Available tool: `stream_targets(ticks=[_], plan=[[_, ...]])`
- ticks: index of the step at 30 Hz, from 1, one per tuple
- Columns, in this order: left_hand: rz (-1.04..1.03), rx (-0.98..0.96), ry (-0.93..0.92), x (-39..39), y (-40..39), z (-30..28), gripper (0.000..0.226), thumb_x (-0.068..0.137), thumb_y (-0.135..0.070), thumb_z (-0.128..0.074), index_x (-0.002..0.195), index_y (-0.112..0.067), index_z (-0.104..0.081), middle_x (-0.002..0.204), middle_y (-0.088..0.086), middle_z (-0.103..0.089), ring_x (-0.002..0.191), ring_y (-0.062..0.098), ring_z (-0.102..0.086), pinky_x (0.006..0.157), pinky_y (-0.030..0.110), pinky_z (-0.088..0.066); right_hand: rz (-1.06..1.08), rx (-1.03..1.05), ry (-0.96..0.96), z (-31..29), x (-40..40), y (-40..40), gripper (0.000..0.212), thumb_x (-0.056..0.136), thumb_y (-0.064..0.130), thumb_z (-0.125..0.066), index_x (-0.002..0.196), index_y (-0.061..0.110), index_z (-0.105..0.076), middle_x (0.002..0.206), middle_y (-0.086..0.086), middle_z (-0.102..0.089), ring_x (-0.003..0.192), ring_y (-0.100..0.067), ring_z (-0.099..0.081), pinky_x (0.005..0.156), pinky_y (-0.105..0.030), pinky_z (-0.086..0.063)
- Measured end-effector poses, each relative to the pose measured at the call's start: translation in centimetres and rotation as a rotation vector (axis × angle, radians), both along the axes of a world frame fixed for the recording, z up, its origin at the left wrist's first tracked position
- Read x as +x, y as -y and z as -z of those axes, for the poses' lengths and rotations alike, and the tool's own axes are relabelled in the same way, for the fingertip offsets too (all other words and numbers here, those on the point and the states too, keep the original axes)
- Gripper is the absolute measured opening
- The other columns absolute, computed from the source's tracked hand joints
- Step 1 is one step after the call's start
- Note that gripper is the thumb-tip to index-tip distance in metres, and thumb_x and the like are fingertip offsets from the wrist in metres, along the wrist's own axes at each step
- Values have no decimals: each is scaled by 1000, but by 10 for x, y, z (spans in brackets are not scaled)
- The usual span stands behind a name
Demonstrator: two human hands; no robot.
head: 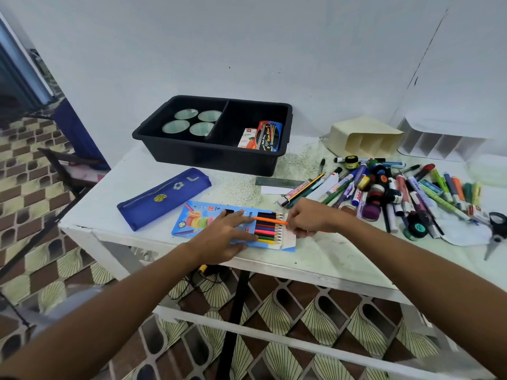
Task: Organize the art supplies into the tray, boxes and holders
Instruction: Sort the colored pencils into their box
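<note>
Seemingly mid-insertion, an orange pencil (270,221) is pinched in the right hand (310,218) at its rear part, its tip laid across the row of coloured pencils in the blue pencil box (192,219). The box is pressed flat on the white table (329,259) by the left hand (226,237), fingers straight and spread. The pencil is judged light, stiff and apt to roll, best held along the shaft; the card box seems flimsy. Markers (411,193) are heaped well right; the black tray (214,157) is set behind.
</note>
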State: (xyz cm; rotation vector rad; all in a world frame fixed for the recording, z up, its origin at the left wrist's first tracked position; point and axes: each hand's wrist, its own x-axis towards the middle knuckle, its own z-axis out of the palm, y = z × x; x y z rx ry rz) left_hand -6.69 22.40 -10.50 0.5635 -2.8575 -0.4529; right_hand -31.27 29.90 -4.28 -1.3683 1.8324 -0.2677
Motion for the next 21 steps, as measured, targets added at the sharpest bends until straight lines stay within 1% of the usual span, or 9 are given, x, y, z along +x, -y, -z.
stream_targets(ticks=[2,3,5,7,9,14,16,19,21], plan=[[-7,17,2,0,0,-2,33,88,-27,-62,121,-24,-69,145,10,-49,141,33,-33,110,59,-28,-9,-22,-65,0,-2,1,21,85,6,-57,68,-4,-65,63,-18,-60,54,-24,-48,48,-24,-39],[-11,21,4,0,-1,-3,33,89,-26,-62,121,-23,-69,145,10,-49,142,32,-33,110,58,-29,-7,-36,-101,0,-3,2,21,84,7,-57,71,-7,-67,65,-20,-61,56,-23,-48,50,-25,-39],[-18,22,4,-1,-2,-6,33,88,-26,-63,120,-23,-69,144,11,-49,141,31,-33,110,56,-30,-16,-69,-166,1,-4,3,20,81,6,-56,78,-10,-68,77,-29,-64,60,-23,-53,55,-28,-41],[-26,24,15,-3,-3,-8,33,88,-28,-62,120,-23,-69,145,10,-49,141,30,-32,110,53,-29,-27,-91,-209,1,-3,5,23,81,7,-56,84,-12,-69,90,-30,-67,75,-32,-63,60,-32,-44],[-33,33,26,-4,-4,-9,34,88,-30,-60,120,-23,-69,146,9,-47,143,28,-30,112,50,-27,-51,-113,-247,-1,-1,6,25,83,9,-55,89,-11,-70,93,-28,-68,89,-35,-65,65,-35,-49],[-47,57,35,-5,-5,-10,32,90,-24,-65,121,-24,-68,148,7,-45,144,25,-27,112,45,-27,-94,-146,-315,-5,3,9,25,85,8,-53,92,-9,-70,92,-24,-68,89,-33,-65,73,-41,-54],[-52,60,40,-6,-5,-11,32,90,-24,-65,122,-24,-68,148,7,-45,145,25,-27,113,44,-26,-123,-143,-345,-4,4,8,24,86,7,-52,90,-8,-70,90,-22,-68,86,-33,-65,71,-40,-54],[-61,49,63,-8,-5,-12,33,90,-26,-65,122,-23,-67,148,7,-45,144,25,-27,114,46,-26,-170,-161,-402,-2,8,8,19,85,5,-51,85,-6,-67,84,-18,-65,78,-31,-62,65,-36,-51],[-67,56,60,-9,-5,-11,38,87,-31,-63,124,-22,-66,146,8,-47,143,26,-29,114,47,-27,-210,-189,-428,1,9,9,21,85,7,-54,91,-2,-72,88,-15,-70,80,-29,-64,70,-38,-56]])
